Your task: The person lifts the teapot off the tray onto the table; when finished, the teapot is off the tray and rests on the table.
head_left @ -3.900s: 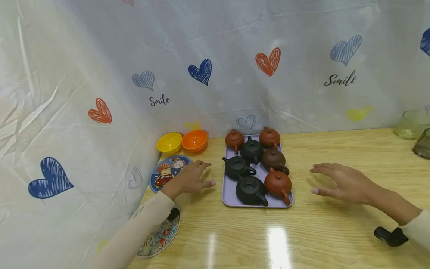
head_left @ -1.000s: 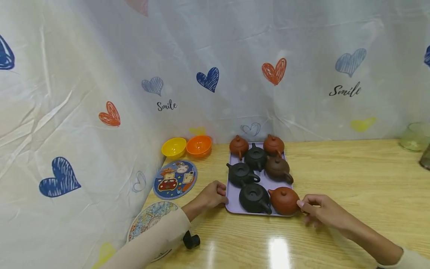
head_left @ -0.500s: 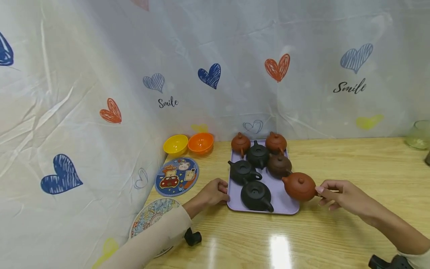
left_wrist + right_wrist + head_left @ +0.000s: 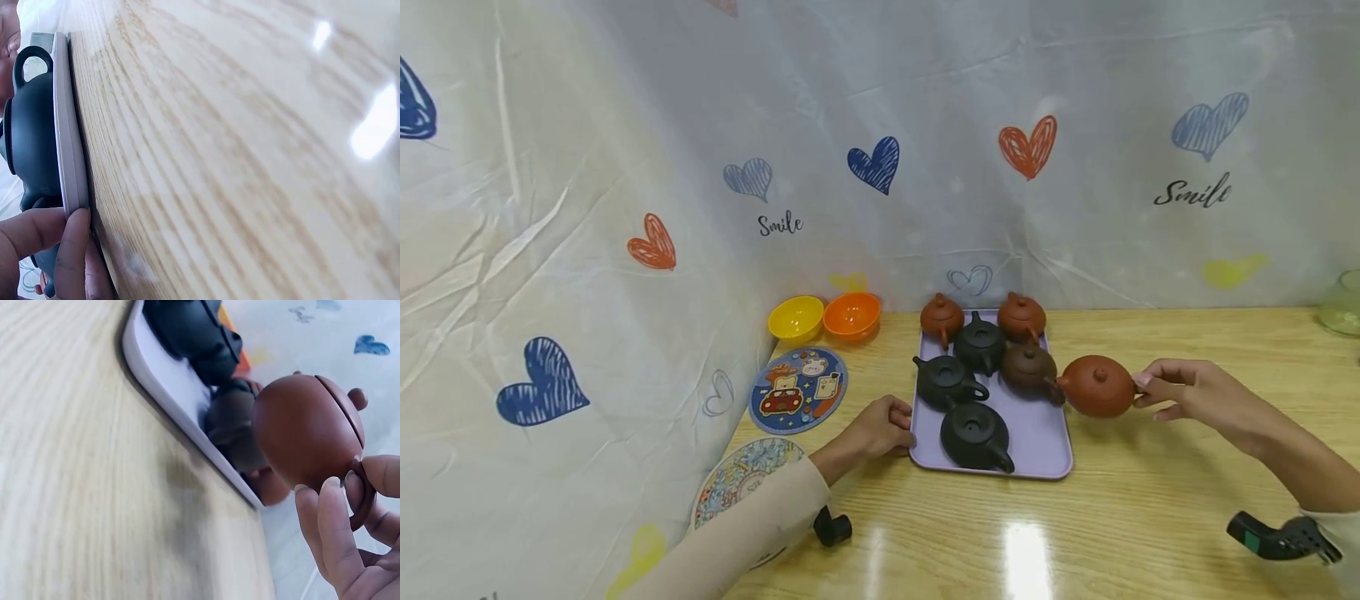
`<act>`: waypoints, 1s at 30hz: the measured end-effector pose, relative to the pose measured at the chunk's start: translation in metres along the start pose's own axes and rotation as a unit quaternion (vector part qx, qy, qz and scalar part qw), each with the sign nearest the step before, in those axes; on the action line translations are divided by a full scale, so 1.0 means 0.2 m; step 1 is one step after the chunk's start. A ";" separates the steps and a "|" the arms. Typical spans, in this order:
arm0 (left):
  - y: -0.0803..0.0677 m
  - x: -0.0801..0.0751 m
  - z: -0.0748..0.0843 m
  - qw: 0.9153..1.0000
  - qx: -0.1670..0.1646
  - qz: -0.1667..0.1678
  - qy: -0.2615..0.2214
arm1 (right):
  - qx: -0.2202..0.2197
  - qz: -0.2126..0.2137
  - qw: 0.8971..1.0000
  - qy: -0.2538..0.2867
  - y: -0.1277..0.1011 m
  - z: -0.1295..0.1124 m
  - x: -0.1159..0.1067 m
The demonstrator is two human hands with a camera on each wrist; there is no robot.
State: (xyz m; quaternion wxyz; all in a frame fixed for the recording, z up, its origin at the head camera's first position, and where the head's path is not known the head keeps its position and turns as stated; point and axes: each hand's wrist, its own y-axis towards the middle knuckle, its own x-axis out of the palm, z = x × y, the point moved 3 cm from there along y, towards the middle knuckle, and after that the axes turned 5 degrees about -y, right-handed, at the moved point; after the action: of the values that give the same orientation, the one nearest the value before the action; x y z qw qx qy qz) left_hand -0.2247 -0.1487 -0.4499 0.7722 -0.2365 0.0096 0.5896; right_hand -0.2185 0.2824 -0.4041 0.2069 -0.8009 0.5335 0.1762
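Observation:
My right hand pinches the handle of a reddish-brown clay teapot. The teapot hangs above the table just right of the lilac tray, its spout toward the tray; the right wrist view shows thumb and fingers at the looped handle. My left hand grips the tray's left rim, with fingertips on the edge in the left wrist view. On the tray stand three black teapots, one of them at the front, a dark brown teapot and two small reddish teapots at the back.
Yellow and orange bowls stand at the back left. Before them lie a blue cartoon mat and a patterned round mat, partly under the left sleeve. A glass vessel is at the far right, and a printed curtain hangs behind.
Both hands were open and apart at first. My left hand came to the tray's rim. The right took the reddish teapot by its handle, lifted it off the front right corner and moved it rightward.

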 end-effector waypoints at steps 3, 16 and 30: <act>0.00 0.00 0.00 1.000 0.000 0.000 0.002 | -0.005 0.005 1.000 0.005 0.03 0.03 -0.05; 0.01 0.00 -0.01 1.000 0.000 -0.002 -0.003 | 0.007 0.017 1.000 -0.004 0.25 0.12 -0.24; 0.01 0.00 -0.01 1.000 -0.003 -0.005 -0.011 | 0.023 0.010 1.000 -0.015 0.44 0.21 -0.29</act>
State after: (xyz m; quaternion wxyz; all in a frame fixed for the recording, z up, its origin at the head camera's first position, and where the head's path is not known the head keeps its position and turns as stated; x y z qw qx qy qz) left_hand -0.2260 -0.1487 -0.4533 0.7746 -0.2330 -0.0018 0.5880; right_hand -0.3247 0.3195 -0.4224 0.2317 -0.7880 0.5419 0.1780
